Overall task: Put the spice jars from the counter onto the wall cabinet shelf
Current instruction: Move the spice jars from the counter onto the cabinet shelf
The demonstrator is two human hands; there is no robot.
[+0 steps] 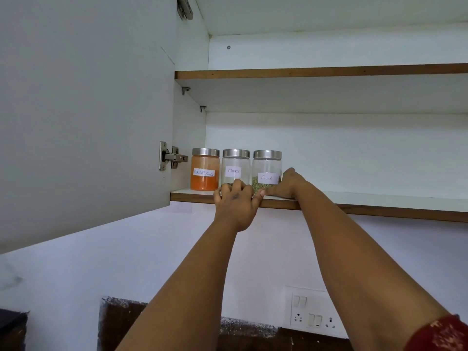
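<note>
Three glass spice jars with steel lids stand in a row at the left end of the lower cabinet shelf (354, 198). The red chilli powder jar (205, 171) is leftmost, the cloves jar (235, 165) is in the middle, and the fennel jar (267, 171) is on the right. My left hand (235, 203) rests on the shelf's front edge, fingers against the base of the cloves jar and thumb toward the fennel jar. My right hand (288, 183) wraps the right side of the fennel jar's base.
The white cabinet door (83, 117) hangs open on the left, its hinge (172, 157) beside the jars. An upper shelf (316, 72) runs above. A wall switch panel (312, 315) sits low on the wall at right.
</note>
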